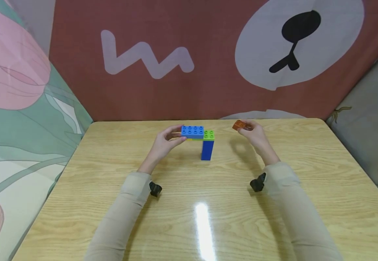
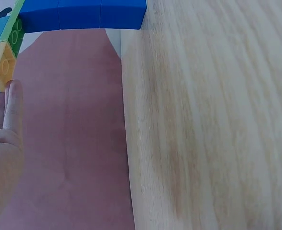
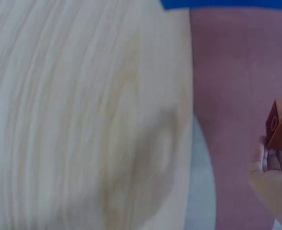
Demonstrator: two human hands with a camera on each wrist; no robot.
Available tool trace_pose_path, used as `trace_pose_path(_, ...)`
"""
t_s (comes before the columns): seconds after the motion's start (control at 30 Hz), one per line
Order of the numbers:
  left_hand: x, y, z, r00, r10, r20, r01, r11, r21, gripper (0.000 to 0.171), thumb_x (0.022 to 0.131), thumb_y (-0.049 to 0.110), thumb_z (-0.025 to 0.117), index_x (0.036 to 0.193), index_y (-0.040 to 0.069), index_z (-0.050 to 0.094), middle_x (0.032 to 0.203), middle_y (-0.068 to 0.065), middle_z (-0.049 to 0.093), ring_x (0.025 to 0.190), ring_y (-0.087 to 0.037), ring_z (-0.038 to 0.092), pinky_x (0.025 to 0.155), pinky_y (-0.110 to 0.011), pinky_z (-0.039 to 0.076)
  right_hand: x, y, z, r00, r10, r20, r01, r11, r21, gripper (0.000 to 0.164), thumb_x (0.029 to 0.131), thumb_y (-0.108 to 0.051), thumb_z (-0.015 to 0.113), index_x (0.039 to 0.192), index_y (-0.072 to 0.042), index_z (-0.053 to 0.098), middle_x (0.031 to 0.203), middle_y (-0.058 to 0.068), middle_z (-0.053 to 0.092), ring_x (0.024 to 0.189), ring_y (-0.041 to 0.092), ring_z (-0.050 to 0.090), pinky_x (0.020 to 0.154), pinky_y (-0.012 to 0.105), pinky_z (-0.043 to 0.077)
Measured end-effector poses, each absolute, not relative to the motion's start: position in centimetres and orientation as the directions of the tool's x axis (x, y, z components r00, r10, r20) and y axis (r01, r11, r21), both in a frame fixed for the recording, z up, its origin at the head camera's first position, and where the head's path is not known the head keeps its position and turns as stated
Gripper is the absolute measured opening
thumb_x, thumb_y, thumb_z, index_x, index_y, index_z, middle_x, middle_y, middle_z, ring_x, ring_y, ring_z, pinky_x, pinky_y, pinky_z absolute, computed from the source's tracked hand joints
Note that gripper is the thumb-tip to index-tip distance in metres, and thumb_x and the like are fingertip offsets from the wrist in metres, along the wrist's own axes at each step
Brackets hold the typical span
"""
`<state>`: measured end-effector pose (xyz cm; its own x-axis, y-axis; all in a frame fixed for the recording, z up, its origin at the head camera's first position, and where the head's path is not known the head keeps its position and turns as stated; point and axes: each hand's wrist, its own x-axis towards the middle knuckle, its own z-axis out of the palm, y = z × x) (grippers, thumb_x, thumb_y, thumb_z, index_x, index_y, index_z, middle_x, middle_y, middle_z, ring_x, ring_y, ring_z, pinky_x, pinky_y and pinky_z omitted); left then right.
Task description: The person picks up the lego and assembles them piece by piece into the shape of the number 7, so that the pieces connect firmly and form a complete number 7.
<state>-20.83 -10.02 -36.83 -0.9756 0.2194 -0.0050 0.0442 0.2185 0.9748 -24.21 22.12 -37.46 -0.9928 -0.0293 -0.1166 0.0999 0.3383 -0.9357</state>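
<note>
A light blue building brick (image 1: 192, 132) with two rows of studs sits at the top of a small brick structure, its left end between the thumb and fingers of my left hand (image 1: 165, 143). Beside it is a green brick (image 1: 209, 135), borne by an upright column of dark blue bricks (image 1: 207, 150) on the table. Under the light blue brick, a yellow brick (image 2: 4, 66) shows in the left wrist view. To the right of the structure and raised above the table, my right hand (image 1: 255, 136) pinches an orange-brown brick (image 1: 239, 125), its hollow underside visible in the right wrist view.
The wooden table (image 1: 176, 217) carries a bright light reflection near its front. A reddish-brown cloth backdrop (image 1: 208, 98) hangs along the back edge. Black wrist cameras (image 1: 155, 189) sit at both sleeve cuffs.
</note>
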Motion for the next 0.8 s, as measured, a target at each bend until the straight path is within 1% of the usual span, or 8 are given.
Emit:
trace_pose_path(0.13,-20.7,-10.0,-36.8,-0.975,0.222,-0.002,0.048,0.221,0.974,0.05,0.09,0.019,0.068,0.137,0.016,0.052,0.134,-0.008,0.056,0.123,-0.025,0.055,0.103,-0.042,0.049,-23.8,20.8,-36.6,-0.991,-0.082,-0.105,0.076,0.299,-0.951,0.054,0.096,-0.02,0.056,0.144,-0.004,0.037,0.141,0.017,0.043,0.115,0.014,0.049,0.082,0.007,0.046)
trace_pose_path(0.3,-20.7,-9.9,-36.7,-0.974,0.224,0.002,0.052,0.218,0.974,0.05,0.09,0.019,0.067,0.137,0.015,0.052,0.134,-0.009,0.056,0.123,-0.026,0.055,0.103,-0.041,0.049,-23.3,19.2,-36.0,-0.992,-0.127,-0.021,-0.023,0.33,-0.944,0.051,0.096,-0.03,0.058,0.139,-0.007,0.046,0.133,0.013,0.05,0.109,0.011,0.052,0.085,0.014,0.049)
trace_pose_path(0.37,-20.8,-9.9,-36.8,-0.975,0.223,0.003,0.053,0.215,0.975,0.05,0.09,0.018,0.068,0.137,0.014,0.052,0.134,-0.01,0.057,0.123,-0.026,0.055,0.103,-0.041,0.049,-23.1,18.6,-35.7,-0.988,-0.154,0.017,-0.066,0.324,-0.944,0.049,0.095,-0.029,0.059,0.138,-0.008,0.048,0.13,0.012,0.052,0.107,0.01,0.053,0.088,0.019,0.051)
trace_pose_path(0.47,-20.9,-9.8,-36.8,-0.975,0.221,0.0,0.049,0.216,0.975,0.05,0.09,0.018,0.068,0.137,0.014,0.052,0.133,-0.01,0.057,0.123,-0.026,0.056,0.103,-0.041,0.049,-22.7,17.9,-35.3,-0.978,-0.198,0.06,-0.12,0.312,-0.943,0.046,0.095,-0.026,0.059,0.137,-0.009,0.049,0.127,0.01,0.055,0.106,0.01,0.055,0.088,0.02,0.051)
trace_pose_path(0.57,-20.9,-9.8,-36.8,-0.976,0.218,-0.005,0.043,0.215,0.976,0.05,0.089,0.018,0.068,0.137,0.014,0.052,0.132,-0.01,0.057,0.123,-0.026,0.056,0.102,-0.041,0.049,-22.4,17.3,-35.0,-0.966,-0.246,0.076,-0.15,0.301,-0.942,0.044,0.095,-0.023,0.06,0.136,-0.01,0.051,0.125,0.011,0.057,0.107,0.013,0.056,0.085,0.016,0.051)
trace_pose_path(0.67,-20.8,-9.8,-36.8,-0.976,0.216,-0.009,0.04,0.218,0.975,0.051,0.089,0.018,0.068,0.137,0.014,0.052,0.133,-0.009,0.057,0.123,-0.026,0.056,0.102,-0.042,0.049,-22.2,16.9,-34.9,-0.954,-0.292,0.068,-0.156,0.289,-0.944,0.043,0.095,-0.021,0.06,0.136,-0.01,0.051,0.126,0.013,0.057,0.111,0.02,0.057,0.083,0.014,0.05)
trace_pose_path(0.73,-20.8,-9.9,-36.8,-0.976,0.216,-0.009,0.04,0.219,0.975,0.051,0.09,0.018,0.068,0.138,0.013,0.051,0.133,-0.01,0.057,0.123,-0.026,0.055,0.103,-0.042,0.049,-22.1,16.7,-34.8,-0.947,-0.317,0.061,-0.16,0.295,-0.942,0.044,0.094,-0.02,0.061,0.136,-0.01,0.051,0.127,0.014,0.057,0.114,0.024,0.057,0.085,0.017,0.051)
trace_pose_path(0.8,-20.8,-9.9,-36.8,-0.976,0.217,-0.008,0.041,0.221,0.974,0.052,0.09,0.018,0.068,0.138,0.012,0.05,0.134,-0.01,0.057,0.123,-0.026,0.055,0.103,-0.042,0.049,-22.0,16.6,-34.8,-0.941,-0.334,0.056,-0.165,0.306,-0.937,0.045,0.094,-0.019,0.061,0.137,-0.01,0.05,0.129,0.015,0.056,0.118,0.027,0.056,0.09,0.024,0.052)
